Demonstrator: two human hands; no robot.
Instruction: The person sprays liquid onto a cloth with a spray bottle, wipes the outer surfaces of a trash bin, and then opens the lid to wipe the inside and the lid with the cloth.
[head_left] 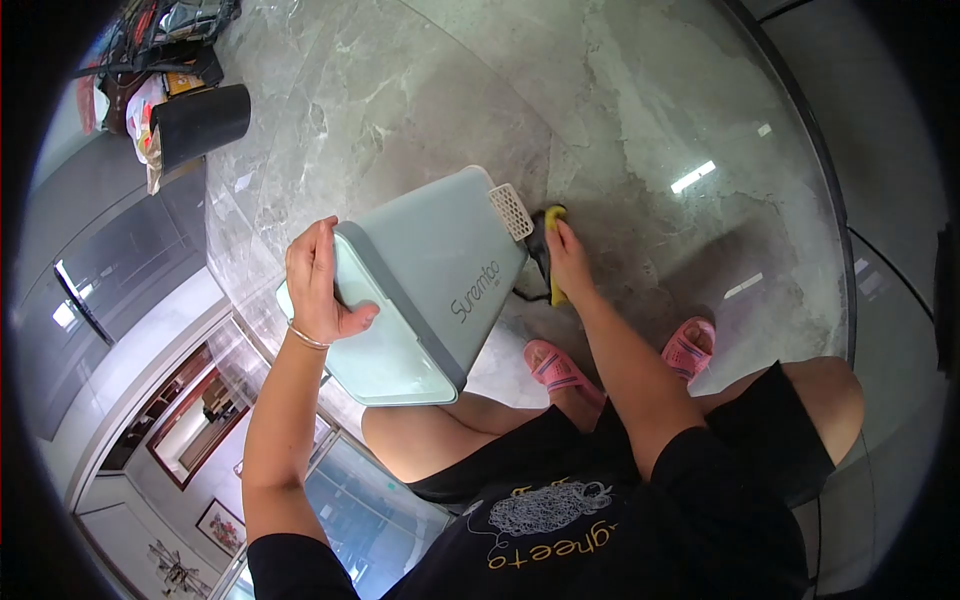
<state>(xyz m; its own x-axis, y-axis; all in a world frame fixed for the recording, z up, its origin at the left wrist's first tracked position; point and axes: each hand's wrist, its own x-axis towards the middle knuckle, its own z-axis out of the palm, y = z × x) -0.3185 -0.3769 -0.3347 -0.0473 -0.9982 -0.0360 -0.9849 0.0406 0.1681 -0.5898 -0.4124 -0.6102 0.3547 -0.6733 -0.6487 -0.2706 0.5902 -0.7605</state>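
A grey bin [430, 270] with a pale mint lid [390, 350] is tilted on its side in front of my knees, dark lettering on its side facing up. My left hand [322, 290] grips the lid end, fingers over its edge and thumb spread across the lid. A beige perforated piece [512, 211] juts from the opposite end of the bin. Beside that end, my right hand [568, 262] is closed on a yellow and dark cloth [553, 225]. Part of the cloth is hidden behind my fingers, and its dark side hangs close to the bin's base.
Pink slippers [560, 366] are on my feet on the glossy marble-patterned floor [440, 80]. A black bin [203, 125] stands at upper left near bags and other items. Grey cabinets [110, 270] line the left. A dark curved edge [822, 150] runs along the right.
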